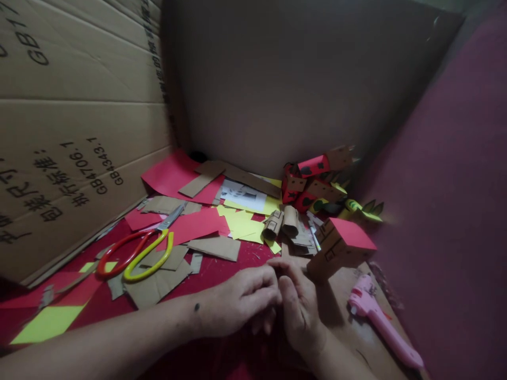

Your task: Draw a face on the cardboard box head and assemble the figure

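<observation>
My left hand [247,298] and my right hand [299,306] meet low in the middle of the view, fingers curled in and touching. Whatever may be between the fingertips is hidden. Just beyond my right hand stands a small cardboard block [336,253] with a red top and black lines drawn on its side. A pink glue gun [382,324] lies to the right of that hand. Two short rolled cardboard tubes [290,220] rest ahead of my hands. Scissors [174,215] with red and yellow handles lie on scraps to the left.
A large printed cardboard sheet [79,132] stands along the left. Red paper [170,174], yellow paper [241,224] and cardboard strips [253,179] cover the red surface. Decorated red and cardboard pieces [315,166] are heaped at the back right, near a pink wall [447,200].
</observation>
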Available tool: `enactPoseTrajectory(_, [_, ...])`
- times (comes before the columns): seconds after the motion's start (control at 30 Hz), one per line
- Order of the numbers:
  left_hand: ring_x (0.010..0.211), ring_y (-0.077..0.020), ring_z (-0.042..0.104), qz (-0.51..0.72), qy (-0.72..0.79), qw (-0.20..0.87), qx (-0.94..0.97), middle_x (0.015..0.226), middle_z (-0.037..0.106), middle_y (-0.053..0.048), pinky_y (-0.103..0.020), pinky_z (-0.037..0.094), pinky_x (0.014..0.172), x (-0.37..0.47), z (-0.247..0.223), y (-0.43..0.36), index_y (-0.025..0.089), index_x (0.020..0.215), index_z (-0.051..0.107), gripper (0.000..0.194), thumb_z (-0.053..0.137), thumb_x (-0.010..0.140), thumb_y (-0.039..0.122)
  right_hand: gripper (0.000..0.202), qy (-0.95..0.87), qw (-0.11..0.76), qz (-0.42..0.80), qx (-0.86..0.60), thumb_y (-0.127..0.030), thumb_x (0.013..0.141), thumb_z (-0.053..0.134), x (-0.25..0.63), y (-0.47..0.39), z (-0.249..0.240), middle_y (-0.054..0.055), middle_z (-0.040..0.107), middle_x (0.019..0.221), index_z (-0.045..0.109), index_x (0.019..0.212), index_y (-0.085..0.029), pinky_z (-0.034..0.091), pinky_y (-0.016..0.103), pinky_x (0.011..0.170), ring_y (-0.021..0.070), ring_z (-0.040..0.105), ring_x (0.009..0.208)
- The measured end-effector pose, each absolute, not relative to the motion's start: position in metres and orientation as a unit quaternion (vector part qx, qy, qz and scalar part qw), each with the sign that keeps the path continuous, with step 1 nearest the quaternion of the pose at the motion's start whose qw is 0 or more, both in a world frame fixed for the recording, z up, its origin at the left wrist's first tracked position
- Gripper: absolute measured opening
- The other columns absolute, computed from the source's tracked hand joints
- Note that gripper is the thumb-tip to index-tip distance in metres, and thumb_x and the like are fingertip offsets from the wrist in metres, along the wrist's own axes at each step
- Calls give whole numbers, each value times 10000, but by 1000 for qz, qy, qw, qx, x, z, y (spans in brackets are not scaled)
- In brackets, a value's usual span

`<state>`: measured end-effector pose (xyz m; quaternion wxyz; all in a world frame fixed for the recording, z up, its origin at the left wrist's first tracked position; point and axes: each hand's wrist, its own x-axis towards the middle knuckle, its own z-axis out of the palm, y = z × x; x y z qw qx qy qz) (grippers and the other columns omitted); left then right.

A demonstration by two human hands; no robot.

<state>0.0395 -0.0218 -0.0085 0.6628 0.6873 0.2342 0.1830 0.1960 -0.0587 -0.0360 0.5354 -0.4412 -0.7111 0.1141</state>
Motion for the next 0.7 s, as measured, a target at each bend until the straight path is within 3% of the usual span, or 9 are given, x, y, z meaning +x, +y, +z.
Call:
enactPoseTrajectory(0.1, [538, -122, 490, 275, 321, 582, 695, 606, 548, 24, -244, 408, 554, 39, 6, -5, 197, 780, 470, 244, 412, 932, 378, 220, -672, 569, 126, -456, -255, 1002, 388, 195, -60, -41, 7, 681, 887, 602, 1049, -246, 517, 222, 725, 130, 662, 801])
enactPoseTrajectory(0.2, [697, -167, 554, 326, 386, 373, 779, 721, 576, -20, -286, 449, 687, 48, 25, 28, 186, 747, 533, 327, 382, 957, 386, 211, -690, 547, 139, -453, -223, 998, 399, 190, -62, -40, -17, 608, 741, 590, 907, -232, 470, 206, 640, 115, 595, 675])
enactPoseTrajectory(0.23, [792, -196, 574, 313, 390, 283, 818, 818, 600, -48, -308, 456, 752, 54, 29, 42, 176, 804, 576, 288, 418, 945, 372, 224, -709, 529, 146, -444, -216, 994, 399, 188, -63, -39, -22, 574, 698, 573, 853, -225, 450, 204, 611, 112, 566, 636])
enactPoseTrajectory(0.27, [955, -234, 578, 278, 385, 205, 856, 994, 615, -86, -334, 452, 855, 62, 31, 55, 163, 983, 605, 231, 487, 917, 350, 237, -727, 510, 153, -434, -208, 990, 397, 187, -64, -38, -24, 549, 675, 554, 814, -219, 435, 205, 595, 110, 543, 612])
enactPoseTrajectory(0.3, [1130, -279, 525, 222, 378, 149, 887, 1173, 576, -126, -367, 422, 958, 72, 32, 68, 154, 1196, 554, 385, 566, 874, 364, 245, -743, 493, 157, -425, -201, 985, 397, 185, -64, -37, -26, 528, 660, 534, 782, -215, 422, 205, 584, 108, 523, 597])
enactPoseTrajectory(0.37, [1231, -366, 461, 170, 379, 143, 898, 1305, 513, -182, -445, 404, 1002, 92, 29, 91, 149, 1407, 422, 763, 712, 755, 419, 252, -763, 468, 158, -418, -193, 974, 406, 184, -65, -36, -30, 486, 639, 490, 737, -212, 393, 203, 559, 102, 487, 575])
enactPoseTrajectory(0.47, [1291, -421, 431, 120, 377, 149, 906, 1405, 452, -225, -509, 382, 1030, 119, 22, 115, 167, 1521, 264, 1020, 779, 680, 426, 272, -762, 459, 157, -429, -187, 969, 409, 184, -63, -37, -41, 432, 617, 437, 700, -215, 354, 201, 533, 94, 440, 548])
enactPoseTrajectory(0.57, [1331, -393, 428, 89, 366, 159, 913, 1445, 455, -204, -474, 366, 1068, 133, 16, 130, 178, 1536, 226, 1042, 775, 677, 390, 276, -761, 465, 150, -427, -194, 967, 418, 186, -60, -39, -39, 421, 615, 438, 693, -214, 346, 214, 547, 99, 435, 554])
enactPoseTrajectory(0.7, [1250, -309, 542, 75, 336, 170, 923, 1396, 538, -155, -331, 436, 1005, 130, 10, 142, 163, 1469, 378, 849, 714, 698, 278, 279, -767, 466, 140, -419, -189, 954, 447, 187, -57, -40, -38, 432, 607, 434, 676, -211, 328, 221, 547, 96, 429, 549])
